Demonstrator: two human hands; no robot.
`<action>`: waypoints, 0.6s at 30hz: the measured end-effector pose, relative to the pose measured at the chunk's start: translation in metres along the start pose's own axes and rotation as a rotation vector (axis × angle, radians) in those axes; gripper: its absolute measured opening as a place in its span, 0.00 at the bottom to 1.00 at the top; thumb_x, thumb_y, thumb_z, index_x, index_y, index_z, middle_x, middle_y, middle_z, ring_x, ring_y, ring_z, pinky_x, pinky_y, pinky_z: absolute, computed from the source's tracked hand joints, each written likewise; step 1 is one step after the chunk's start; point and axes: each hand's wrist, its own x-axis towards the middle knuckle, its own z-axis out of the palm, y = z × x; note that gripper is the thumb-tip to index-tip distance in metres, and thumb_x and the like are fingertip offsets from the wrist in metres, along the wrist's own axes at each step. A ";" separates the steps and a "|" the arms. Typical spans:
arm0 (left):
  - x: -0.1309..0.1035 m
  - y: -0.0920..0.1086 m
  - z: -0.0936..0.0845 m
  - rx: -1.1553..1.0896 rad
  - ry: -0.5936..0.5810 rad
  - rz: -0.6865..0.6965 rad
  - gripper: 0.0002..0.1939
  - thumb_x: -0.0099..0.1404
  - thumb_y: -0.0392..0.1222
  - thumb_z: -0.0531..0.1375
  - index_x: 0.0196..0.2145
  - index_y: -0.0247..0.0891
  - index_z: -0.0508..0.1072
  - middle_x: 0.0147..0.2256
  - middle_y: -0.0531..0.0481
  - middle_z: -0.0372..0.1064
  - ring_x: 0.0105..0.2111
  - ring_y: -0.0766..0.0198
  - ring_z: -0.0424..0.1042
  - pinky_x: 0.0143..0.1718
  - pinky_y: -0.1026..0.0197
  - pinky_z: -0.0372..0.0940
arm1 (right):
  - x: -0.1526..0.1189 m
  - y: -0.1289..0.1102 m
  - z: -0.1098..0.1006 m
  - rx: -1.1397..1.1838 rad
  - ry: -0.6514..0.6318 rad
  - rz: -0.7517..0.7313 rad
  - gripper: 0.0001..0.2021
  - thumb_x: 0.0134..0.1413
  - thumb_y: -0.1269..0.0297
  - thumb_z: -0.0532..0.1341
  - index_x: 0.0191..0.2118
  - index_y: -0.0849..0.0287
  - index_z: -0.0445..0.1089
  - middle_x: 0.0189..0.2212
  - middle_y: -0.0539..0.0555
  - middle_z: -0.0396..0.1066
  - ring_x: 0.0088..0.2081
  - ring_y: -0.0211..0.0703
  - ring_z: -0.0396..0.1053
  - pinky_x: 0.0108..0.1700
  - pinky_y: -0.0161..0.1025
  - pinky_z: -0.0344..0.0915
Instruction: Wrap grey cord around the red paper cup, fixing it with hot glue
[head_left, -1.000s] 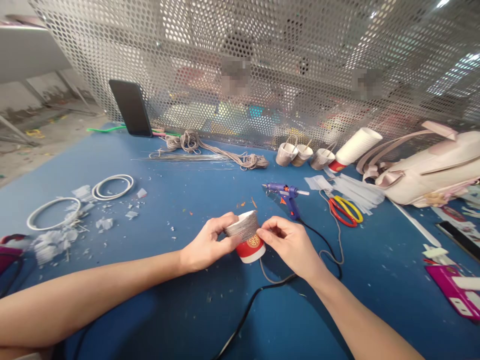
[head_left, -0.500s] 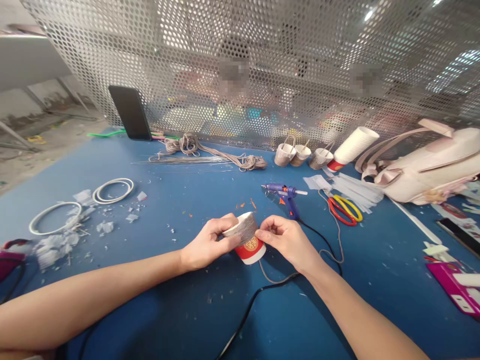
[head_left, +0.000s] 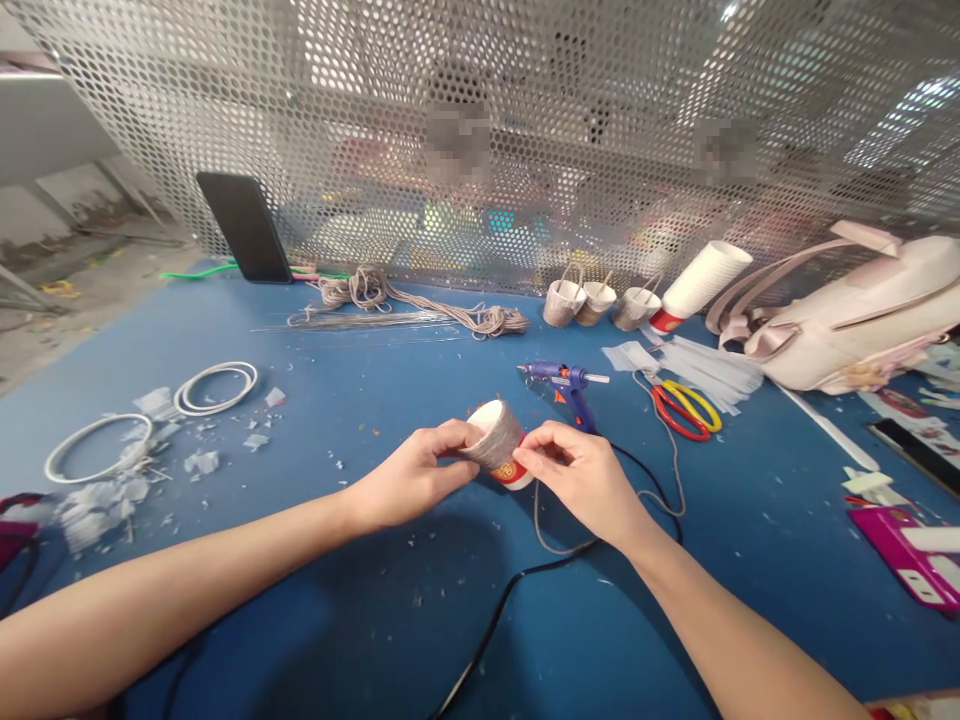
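Observation:
A tilted paper cup (head_left: pixel 496 437) has grey-brown cord wound round its upper part; red with a gold mark shows low on its side. My left hand (head_left: pixel 424 465) grips the cup from the left, fingers at the rim and thumb outside. On the right, my right hand (head_left: pixel 574 468) pinches at the cup's side, where the cord seems to run between thumb and finger. The loose cord (head_left: pixel 538 525) trails down from there to the table. Beyond my right hand lies a blue glue gun (head_left: pixel 566 382).
Scissors (head_left: pixel 681 412), cord-wrapped cups (head_left: pixel 562 305), stacked cups (head_left: pixel 705 285) and a pale bag (head_left: pixel 847 320) stand or lie to the right. A black cable (head_left: pixel 499 600) crosses in front. White rings (head_left: pixel 216 388) and scraps lie left, cord bundles (head_left: pixel 367 288) behind.
The cup has tipped further and turned in my hands, its opening now more visible and less red showing. My left fingers have shifted at the rim. The whole view has moved slightly.

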 end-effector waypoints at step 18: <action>-0.004 0.005 0.012 0.139 0.120 -0.022 0.07 0.55 0.41 0.59 0.29 0.33 0.71 0.26 0.53 0.68 0.27 0.66 0.65 0.29 0.66 0.62 | -0.006 -0.006 0.003 -0.174 -0.003 -0.221 0.05 0.52 0.71 0.58 0.27 0.58 0.66 0.23 0.47 0.59 0.24 0.34 0.58 0.27 0.34 0.58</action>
